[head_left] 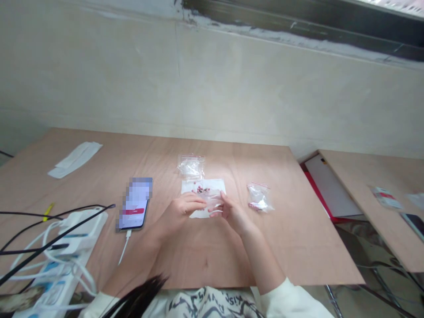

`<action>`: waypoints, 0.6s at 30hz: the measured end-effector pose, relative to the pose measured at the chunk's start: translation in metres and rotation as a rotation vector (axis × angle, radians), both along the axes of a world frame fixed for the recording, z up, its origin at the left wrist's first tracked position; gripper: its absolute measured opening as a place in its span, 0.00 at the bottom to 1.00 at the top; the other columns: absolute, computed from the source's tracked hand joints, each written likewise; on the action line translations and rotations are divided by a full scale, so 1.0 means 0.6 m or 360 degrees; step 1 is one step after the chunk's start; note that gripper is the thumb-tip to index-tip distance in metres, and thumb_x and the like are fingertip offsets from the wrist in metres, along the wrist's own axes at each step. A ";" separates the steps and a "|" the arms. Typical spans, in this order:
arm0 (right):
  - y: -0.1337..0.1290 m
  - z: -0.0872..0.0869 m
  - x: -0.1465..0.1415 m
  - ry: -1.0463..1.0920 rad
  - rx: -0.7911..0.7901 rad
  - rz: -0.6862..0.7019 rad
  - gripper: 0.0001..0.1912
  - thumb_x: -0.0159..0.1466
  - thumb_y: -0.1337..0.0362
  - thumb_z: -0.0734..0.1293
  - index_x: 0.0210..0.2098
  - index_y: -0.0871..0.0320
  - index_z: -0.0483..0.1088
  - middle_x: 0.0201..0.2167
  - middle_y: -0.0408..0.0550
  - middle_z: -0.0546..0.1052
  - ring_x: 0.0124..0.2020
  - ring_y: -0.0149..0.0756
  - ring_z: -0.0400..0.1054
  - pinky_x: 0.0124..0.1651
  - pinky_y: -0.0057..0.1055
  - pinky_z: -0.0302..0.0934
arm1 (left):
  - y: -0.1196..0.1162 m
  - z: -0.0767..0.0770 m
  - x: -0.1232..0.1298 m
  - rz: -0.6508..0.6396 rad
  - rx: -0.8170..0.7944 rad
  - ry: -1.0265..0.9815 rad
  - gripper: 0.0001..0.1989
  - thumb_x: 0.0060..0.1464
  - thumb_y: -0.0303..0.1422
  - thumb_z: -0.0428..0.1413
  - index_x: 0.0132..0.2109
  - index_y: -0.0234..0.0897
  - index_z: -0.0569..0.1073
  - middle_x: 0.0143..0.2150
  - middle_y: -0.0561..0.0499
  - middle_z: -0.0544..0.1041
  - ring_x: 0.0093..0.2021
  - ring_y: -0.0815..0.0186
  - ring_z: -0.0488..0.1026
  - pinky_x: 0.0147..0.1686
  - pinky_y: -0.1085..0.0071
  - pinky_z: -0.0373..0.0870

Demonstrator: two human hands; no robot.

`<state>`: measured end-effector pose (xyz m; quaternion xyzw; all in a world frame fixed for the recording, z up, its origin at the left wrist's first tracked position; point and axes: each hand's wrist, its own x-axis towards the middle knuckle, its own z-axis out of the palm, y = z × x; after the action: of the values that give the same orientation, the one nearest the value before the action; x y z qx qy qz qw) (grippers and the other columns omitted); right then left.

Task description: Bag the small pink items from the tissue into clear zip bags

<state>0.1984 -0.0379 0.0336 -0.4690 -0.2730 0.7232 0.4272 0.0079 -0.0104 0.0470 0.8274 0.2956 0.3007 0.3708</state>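
"Since I can't see the picture, what sits between the two hands?"

"A small clear zip bag, its thin film catching the light, just above a white paper sheet. Tiny pink and dark pieces lie on that sheet, close beyond the bag."

"How are the fingers placed?"

"The left hand curls its fingers nearly closed, and they seem to pinch the bag's left edge. The right hand brings its fingertips in at the right edge, partly closed, but I can't tell whether they grip the film or only touch it."

"What makes for good handling here?"

"Light pinches at the edges, with the bag kept low over the sheet, would suit something this small."

"And further out?"

"The plywood table holds a clear bag beyond the sheet and a pink-filled clear bag to the right. To the left lie a smartphone with a pixelated screen, a white charging cable and a white power strip."
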 end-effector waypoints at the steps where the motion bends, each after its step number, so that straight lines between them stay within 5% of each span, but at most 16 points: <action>1: -0.002 0.000 -0.002 -0.0053 0.0003 -0.0029 0.19 0.51 0.49 0.64 0.31 0.60 0.70 0.27 0.48 0.74 0.27 0.33 0.67 0.29 0.30 0.62 | -0.008 -0.001 -0.004 -0.0063 -0.0055 0.0050 0.11 0.54 0.30 0.48 0.39 0.40 0.75 0.41 0.46 0.76 0.43 0.63 0.69 0.45 0.64 0.64; 6: -0.033 -0.014 -0.018 -0.0543 0.0276 -0.0117 0.17 0.55 0.54 0.62 0.37 0.58 0.71 0.34 0.49 0.75 0.35 0.36 0.68 0.37 0.34 0.62 | -0.023 0.002 -0.013 -0.0019 -0.0441 0.0282 0.12 0.53 0.36 0.49 0.43 0.39 0.71 0.44 0.47 0.73 0.45 0.63 0.68 0.46 0.65 0.62; 11: -0.072 -0.023 -0.081 -0.1083 0.0777 -0.0131 0.16 0.61 0.63 0.56 0.46 0.53 0.67 0.40 0.50 0.72 0.43 0.39 0.64 0.48 0.41 0.56 | -0.040 0.017 0.010 0.0146 -0.0635 0.0193 0.14 0.56 0.39 0.43 0.37 0.36 0.68 0.35 0.50 0.73 0.36 0.66 0.68 0.36 0.72 0.64; 18: -0.096 -0.013 -0.115 -0.1132 0.0867 0.0134 0.30 0.56 0.64 0.60 0.57 0.57 0.50 0.48 0.55 0.65 0.49 0.41 0.59 0.51 0.42 0.55 | -0.054 0.005 -0.004 0.0295 -0.0733 0.0225 0.13 0.56 0.37 0.42 0.30 0.35 0.65 0.27 0.54 0.68 0.28 0.69 0.65 0.28 0.75 0.61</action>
<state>0.1296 -0.0954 0.0256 -0.5474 -0.6020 0.4355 0.3850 0.0054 -0.0427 0.0499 0.7096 0.4560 0.1995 0.4987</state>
